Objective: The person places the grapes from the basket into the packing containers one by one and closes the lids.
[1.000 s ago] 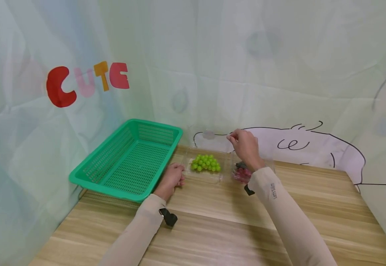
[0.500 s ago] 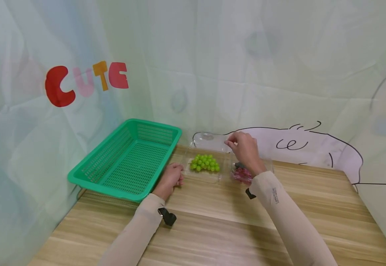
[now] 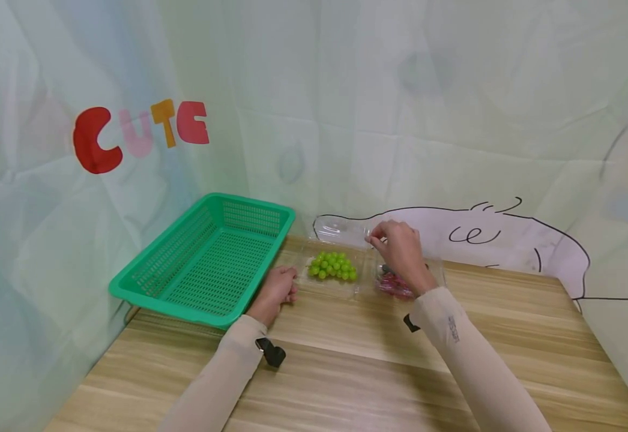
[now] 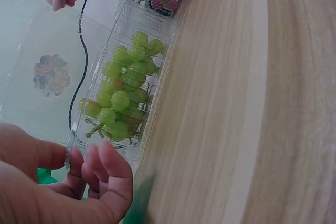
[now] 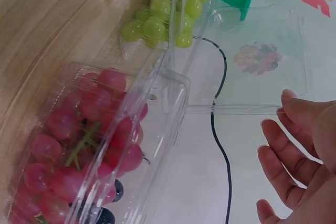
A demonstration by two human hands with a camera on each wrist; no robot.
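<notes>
A clear plastic clamshell box (image 3: 325,290) holding green grapes (image 3: 331,265) stands at the back of the table. My left hand (image 3: 277,292) pinches its left rim between thumb and fingertips, as the left wrist view shows. The box's clear lid (image 5: 262,30), with a round fruit sticker (image 5: 258,57), is raised. My right hand (image 3: 400,249) pinches the lid's right corner between thumb and index finger, the other fingers loosely bent. Under my right forearm sits a second clear box (image 5: 170,95) with red grapes (image 5: 65,182) and a few dark ones, partly hidden in the head view.
A green plastic basket (image 3: 184,318) stands to the left, right beside my left hand. A printed curtain (image 3: 454,120) hangs close behind the boxes. The wooden table (image 3: 335,366) extends toward me and to the right.
My right hand has come down slightly, and the raised lid has tilted lower with it. The left hand stays at the box's rim.
</notes>
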